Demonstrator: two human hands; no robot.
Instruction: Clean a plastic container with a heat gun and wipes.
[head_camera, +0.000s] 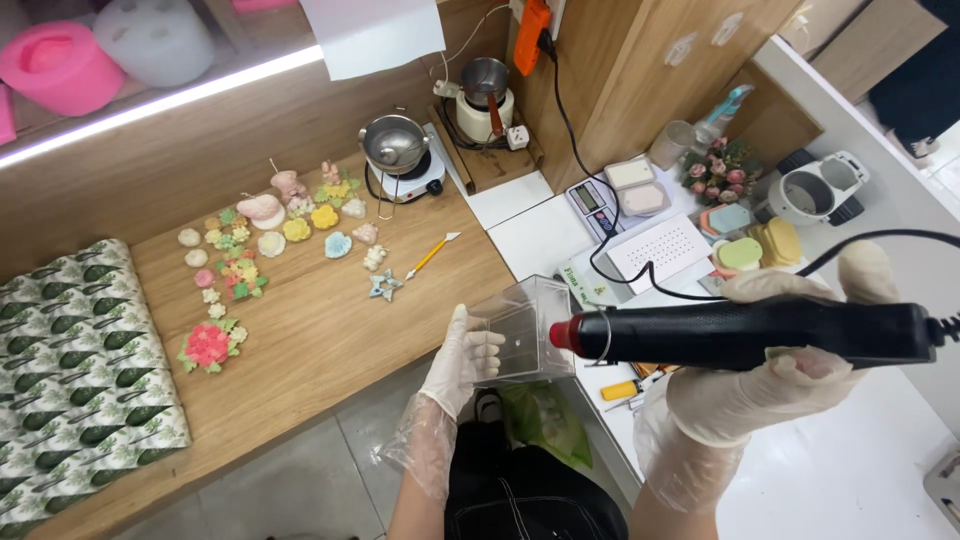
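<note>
I hold a clear plastic box (522, 330) in my gloved left hand (462, 358), above the near edge of the wooden worktop (330, 330). My right hand (770, 375) grips a black heat gun (750, 335), its nozzle touching the box. Small coloured wax flowers (270, 240) lie far left.

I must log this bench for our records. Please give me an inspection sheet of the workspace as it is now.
Surface: wooden worktop beside a white counter.
Job's things: clear plastic box; black heat tool, red tip at the box.
Clutter: small pastel flower shapes, metal pot on hotplate, scale.
Grippers: left hand, gloved, holds the box; right hand, gloved, grips the tool.
Cables: black cord across the counter.
Surroundings: leaf-print sheet, pink mould.
</note>
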